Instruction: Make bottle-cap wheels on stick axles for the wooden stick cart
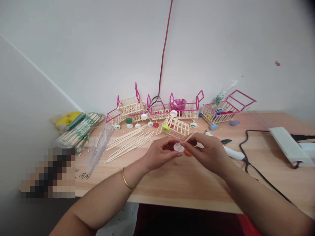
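Note:
My left hand (pixel 161 152) pinches a white bottle cap (pixel 178 147) by its rim between thumb and fingers. In my right hand (pixel 209 150) is a thin wooden stick (pixel 190 136), its lower end at the inside of the cap; whether it is stuck there I cannot tell. Just behind the cap, partly covered by my right hand, shows an orange cap (pixel 187 152). A small stick-built cart (pixel 178 127) with a yellow-green cap wheel (pixel 165 127) lies tilted beyond my hands.
Several stick carts with magenta frames (pixel 185 105) line the wall. Loose sticks (pixel 130 144), clear glue sticks (pixel 100 147) and bundled chopsticks (pixel 81 131) lie left. A white glue gun (pixel 232 152), its black cable (pixel 265 178) and a white power strip (pixel 290 146) are right.

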{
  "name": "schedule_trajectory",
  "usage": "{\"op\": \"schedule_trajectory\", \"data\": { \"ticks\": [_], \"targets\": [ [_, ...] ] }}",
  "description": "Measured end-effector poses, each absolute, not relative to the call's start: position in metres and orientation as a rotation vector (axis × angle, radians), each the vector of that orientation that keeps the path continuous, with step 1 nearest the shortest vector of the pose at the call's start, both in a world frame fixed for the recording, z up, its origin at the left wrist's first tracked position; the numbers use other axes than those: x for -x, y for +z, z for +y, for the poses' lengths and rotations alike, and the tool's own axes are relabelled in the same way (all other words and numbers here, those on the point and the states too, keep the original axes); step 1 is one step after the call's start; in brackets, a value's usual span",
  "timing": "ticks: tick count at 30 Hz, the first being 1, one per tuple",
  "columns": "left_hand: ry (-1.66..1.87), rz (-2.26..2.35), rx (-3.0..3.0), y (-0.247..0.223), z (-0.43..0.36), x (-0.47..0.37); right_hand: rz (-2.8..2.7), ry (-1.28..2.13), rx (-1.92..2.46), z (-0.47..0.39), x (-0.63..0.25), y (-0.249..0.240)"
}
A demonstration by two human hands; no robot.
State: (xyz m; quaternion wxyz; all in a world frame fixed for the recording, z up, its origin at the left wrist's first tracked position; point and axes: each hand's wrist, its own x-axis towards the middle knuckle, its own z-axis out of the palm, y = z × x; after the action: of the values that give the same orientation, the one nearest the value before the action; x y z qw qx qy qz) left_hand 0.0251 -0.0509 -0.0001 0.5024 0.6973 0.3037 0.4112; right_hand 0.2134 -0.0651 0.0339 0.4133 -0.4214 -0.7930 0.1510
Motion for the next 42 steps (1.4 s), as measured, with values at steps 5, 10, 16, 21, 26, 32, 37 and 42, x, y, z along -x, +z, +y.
{"op": "schedule_trajectory", "data": {
  "ticks": [5, 10, 16, 21, 26, 32, 37, 42],
  "targets": [
    [1.018, 0.734, -1.679, 0.0005, -0.0499, -0.0253, -1.996, 0.394, 1.064, -0.0655, -0.2147, 0.0360],
    [1.022, 0.724, -1.684, 0.0018, -0.0494, -0.0253, -1.987, 0.353, 1.070, -0.0673, -0.2163, 0.0380],
    [1.008, 0.724, -1.624, -0.0009, -0.0495, -0.0259, -1.998, 0.380, 1.065, -0.0674, -0.2165, 0.0380],
    [0.988, 0.732, -1.604, -0.0031, -0.0501, -0.0261, -2.013, 0.374, 1.051, -0.0668, -0.2157, 0.0383],
    [0.981, 0.723, -1.585, -0.0061, -0.0501, -0.0261, -2.012, 0.365, 1.047, -0.0667, -0.2146, 0.0384],
    [0.965, 0.739, -1.606, -0.0056, -0.0508, -0.0258, -2.026, 0.356, 1.051, -0.0669, -0.2142, 0.0402],
    [0.955, 0.741, -1.602, -0.0051, -0.0510, -0.0258, -2.034, 0.358, 1.050, -0.0682, -0.2135, 0.0411],
    [0.961, 0.734, -1.588, -0.0056, -0.0510, -0.0259, -2.044, 0.343, 1.055, -0.0683, -0.2136, 0.0413]
  ]
}}
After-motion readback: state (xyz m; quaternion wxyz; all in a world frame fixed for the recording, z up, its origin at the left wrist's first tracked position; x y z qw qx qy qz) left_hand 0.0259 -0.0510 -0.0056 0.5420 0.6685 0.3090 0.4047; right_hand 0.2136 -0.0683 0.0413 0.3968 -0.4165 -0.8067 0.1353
